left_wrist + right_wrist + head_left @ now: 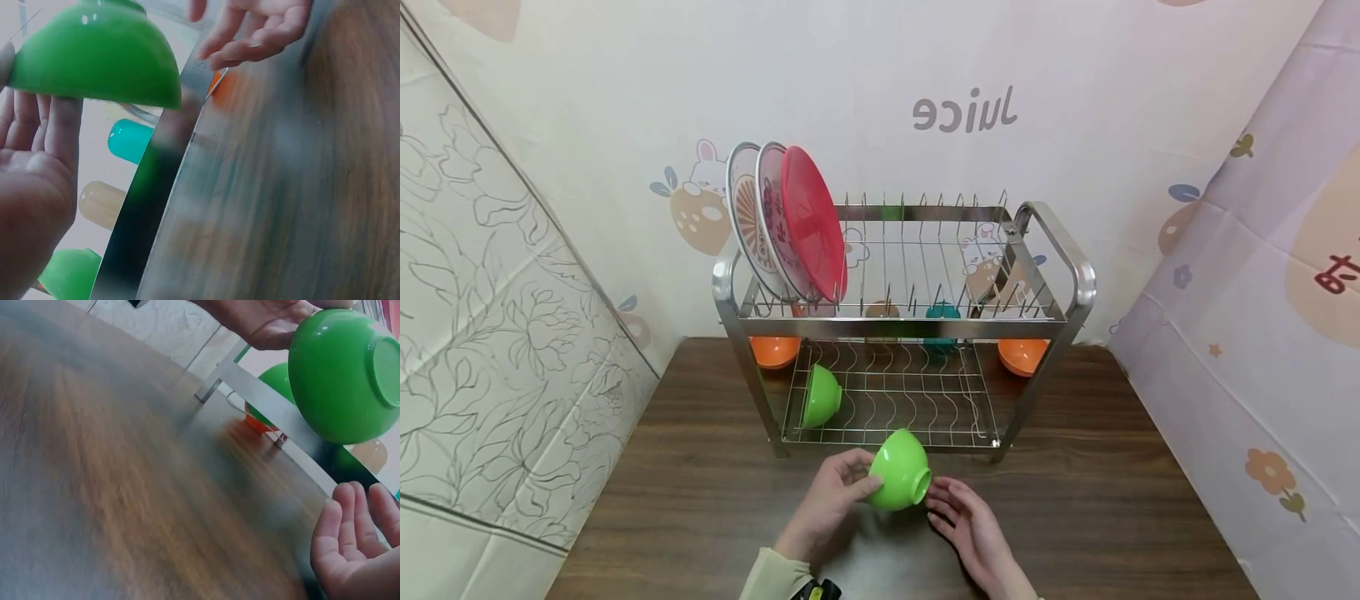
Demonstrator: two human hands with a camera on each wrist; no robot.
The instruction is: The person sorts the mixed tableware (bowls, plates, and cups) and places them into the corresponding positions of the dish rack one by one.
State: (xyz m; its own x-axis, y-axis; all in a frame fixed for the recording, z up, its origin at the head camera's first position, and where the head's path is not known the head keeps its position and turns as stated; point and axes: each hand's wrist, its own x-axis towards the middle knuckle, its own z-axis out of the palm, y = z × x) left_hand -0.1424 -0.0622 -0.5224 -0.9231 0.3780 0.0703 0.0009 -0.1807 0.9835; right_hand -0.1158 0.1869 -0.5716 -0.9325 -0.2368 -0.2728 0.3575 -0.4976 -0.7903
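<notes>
My left hand (832,498) pinches a bright green bowl (901,469) by its rim, thumb outside and fingers at the inner side. The bowl is tipped on its side, its foot toward the right, in front of the metal dish rack (895,328). Just right of the foot is my right hand (964,527), fingers loosely bent and nothing in them; the right wrist view shows a gap between these fingertips (354,490) and the bowl. Another green bowl (823,397) stands tilted at the left end of the rack's lower tier.
On the rack's upper tier, a red plate (812,221) and two patterned plates (747,208) stand upright at the left. Beyond the lower tier are a tan cup (882,320), a teal cup (942,325) and orange bowls (1022,356) at both sides. A wooden table (1105,492) lies beneath.
</notes>
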